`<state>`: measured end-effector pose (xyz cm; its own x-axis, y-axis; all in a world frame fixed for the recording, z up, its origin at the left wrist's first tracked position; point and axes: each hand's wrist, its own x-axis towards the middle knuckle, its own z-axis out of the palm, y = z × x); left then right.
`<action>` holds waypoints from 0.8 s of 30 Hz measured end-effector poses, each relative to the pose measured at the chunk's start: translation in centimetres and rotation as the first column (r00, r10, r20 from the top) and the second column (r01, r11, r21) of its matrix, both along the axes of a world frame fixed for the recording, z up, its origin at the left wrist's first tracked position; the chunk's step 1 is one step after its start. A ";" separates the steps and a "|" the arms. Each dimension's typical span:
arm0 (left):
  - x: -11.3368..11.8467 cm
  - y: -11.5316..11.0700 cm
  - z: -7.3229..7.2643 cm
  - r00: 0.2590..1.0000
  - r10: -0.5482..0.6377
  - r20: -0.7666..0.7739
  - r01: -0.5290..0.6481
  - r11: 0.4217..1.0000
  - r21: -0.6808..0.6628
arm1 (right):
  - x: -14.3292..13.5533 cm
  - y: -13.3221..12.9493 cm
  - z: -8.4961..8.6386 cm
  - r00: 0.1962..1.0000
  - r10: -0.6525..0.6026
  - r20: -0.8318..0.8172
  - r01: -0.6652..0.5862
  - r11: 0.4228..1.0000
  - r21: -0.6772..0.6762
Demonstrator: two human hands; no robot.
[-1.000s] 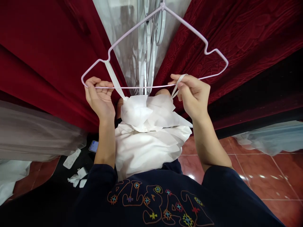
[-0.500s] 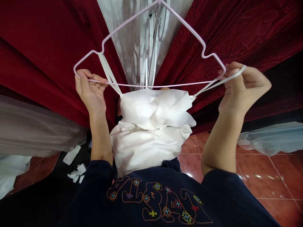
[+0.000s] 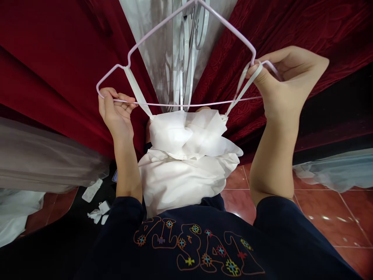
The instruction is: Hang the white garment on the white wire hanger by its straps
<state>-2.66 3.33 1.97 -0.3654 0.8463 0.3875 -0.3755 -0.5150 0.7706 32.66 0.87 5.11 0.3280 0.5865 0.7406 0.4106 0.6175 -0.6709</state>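
A pale pink clothes hanger is held up in front of me, its top cut off by the frame's upper edge. My left hand is closed around the lower left corner and bottom bar. At the hanger's right notch, my right hand pinches the right shoulder strap, which loops over the notch. The left strap sits in the left notch. Both straps lead down to a white garment with a ruffled top, bunched on my lap.
Dark red curtains hang on both sides, with sheer white cloth and a white metal frame between them. White chargers and a white case-like item lie at left. Red floor tiles show at right.
My right hand has moved inward and up from the hanger's right corner, bringing the right strap to the notch. My left hand keeps its hold and shifts slightly right with the hanger.
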 end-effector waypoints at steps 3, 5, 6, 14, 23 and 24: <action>-0.1 0.1 -0.3 1.000 -0.008 0.011 0.008 1.000 0.017 | 0.2 -0.2 0.3 0.999 0.042 0.025 -0.040 0.997 -0.060; 0.0 0.2 -0.5 0.999 -0.018 0.027 0.017 1.000 0.022 | 0.7 -0.4 0.2 0.997 0.061 0.050 -0.060 0.998 -0.035; 0.1 0.2 -0.6 0.999 -0.023 0.035 0.022 1.000 0.022 | 0.8 -0.6 0.2 0.996 0.033 0.080 -0.034 0.999 0.021; 0.9 -0.1 -1.1 0.999 -0.002 0.038 0.003 1.000 -0.030 | -3.2 -6.3 -0.4 0.971 -0.146 0.190 0.101 0.969 0.226; 2.9 -1.8 -2.4 0.998 0.023 0.055 -0.021 0.999 -0.038 | -8.5 -4.1 -5.6 0.946 0.297 0.128 -0.264 0.938 -0.225; 3.3 -2.2 -2.8 1.000 0.006 0.003 -0.006 0.999 -0.054 | -8.5 -3.9 -5.9 0.951 0.283 0.120 -0.254 0.944 -0.211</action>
